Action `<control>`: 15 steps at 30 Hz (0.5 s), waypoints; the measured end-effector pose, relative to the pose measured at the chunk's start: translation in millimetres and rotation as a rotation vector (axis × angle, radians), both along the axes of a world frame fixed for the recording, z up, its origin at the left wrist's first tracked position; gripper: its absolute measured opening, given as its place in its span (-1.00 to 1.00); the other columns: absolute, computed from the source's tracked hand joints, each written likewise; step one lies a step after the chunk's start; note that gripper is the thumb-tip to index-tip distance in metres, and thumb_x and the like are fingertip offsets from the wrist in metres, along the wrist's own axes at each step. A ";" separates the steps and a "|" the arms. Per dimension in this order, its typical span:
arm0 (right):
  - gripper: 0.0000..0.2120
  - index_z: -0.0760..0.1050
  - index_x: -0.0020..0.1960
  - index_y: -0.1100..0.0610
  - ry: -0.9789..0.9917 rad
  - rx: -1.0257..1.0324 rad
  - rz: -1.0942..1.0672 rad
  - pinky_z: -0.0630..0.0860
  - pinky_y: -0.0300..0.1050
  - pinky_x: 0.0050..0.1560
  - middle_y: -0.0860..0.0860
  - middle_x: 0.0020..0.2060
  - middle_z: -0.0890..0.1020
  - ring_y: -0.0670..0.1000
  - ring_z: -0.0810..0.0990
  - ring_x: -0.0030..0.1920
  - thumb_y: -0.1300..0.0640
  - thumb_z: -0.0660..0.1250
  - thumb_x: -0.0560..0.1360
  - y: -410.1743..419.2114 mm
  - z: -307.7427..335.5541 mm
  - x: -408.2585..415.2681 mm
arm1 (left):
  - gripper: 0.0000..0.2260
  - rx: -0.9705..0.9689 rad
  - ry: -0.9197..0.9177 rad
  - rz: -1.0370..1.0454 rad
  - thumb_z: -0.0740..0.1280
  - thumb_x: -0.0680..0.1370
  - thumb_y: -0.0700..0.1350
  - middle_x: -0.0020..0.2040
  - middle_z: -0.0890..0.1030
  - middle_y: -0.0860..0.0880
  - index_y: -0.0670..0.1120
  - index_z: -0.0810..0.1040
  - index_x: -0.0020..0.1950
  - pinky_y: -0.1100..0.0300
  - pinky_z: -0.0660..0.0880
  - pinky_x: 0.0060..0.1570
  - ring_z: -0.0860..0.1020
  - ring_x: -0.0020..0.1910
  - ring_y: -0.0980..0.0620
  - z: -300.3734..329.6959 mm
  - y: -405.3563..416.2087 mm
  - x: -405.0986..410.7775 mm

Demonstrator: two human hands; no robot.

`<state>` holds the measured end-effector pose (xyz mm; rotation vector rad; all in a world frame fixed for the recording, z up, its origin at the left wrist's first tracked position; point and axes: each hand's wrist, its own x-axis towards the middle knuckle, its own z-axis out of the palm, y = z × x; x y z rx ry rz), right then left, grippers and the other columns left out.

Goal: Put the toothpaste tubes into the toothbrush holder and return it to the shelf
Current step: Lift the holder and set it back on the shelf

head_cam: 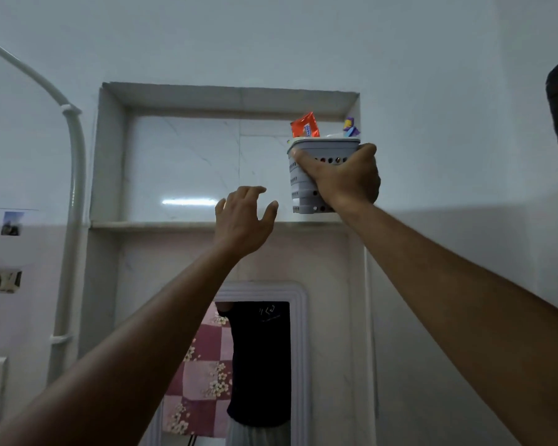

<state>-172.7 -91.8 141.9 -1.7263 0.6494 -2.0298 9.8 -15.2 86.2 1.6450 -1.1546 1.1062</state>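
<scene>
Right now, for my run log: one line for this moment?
right hand grips toothbrush holder | at shelf | left hand open, empty

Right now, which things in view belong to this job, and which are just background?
Part of the job:
- toothbrush holder, gripped by the right hand
- red toothpaste tube sticking out of its top
- shelf ledge in the wall niche
- left hand, open and empty

Just there:
- white pipe
- mirror below the shelf
- wall pictures
</scene>
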 end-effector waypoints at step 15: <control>0.19 0.14 0.66 0.17 0.272 0.021 -0.025 0.65 0.18 0.29 0.13 0.46 0.51 0.18 0.58 0.41 -0.61 0.43 0.38 -67.9 -9.8 64.7 | -0.44 0.072 0.049 0.081 0.06 0.72 0.31 0.61 0.44 0.00 0.06 0.40 0.63 -0.26 -0.02 0.67 0.22 0.70 -0.06 -12.4 -39.3 35.8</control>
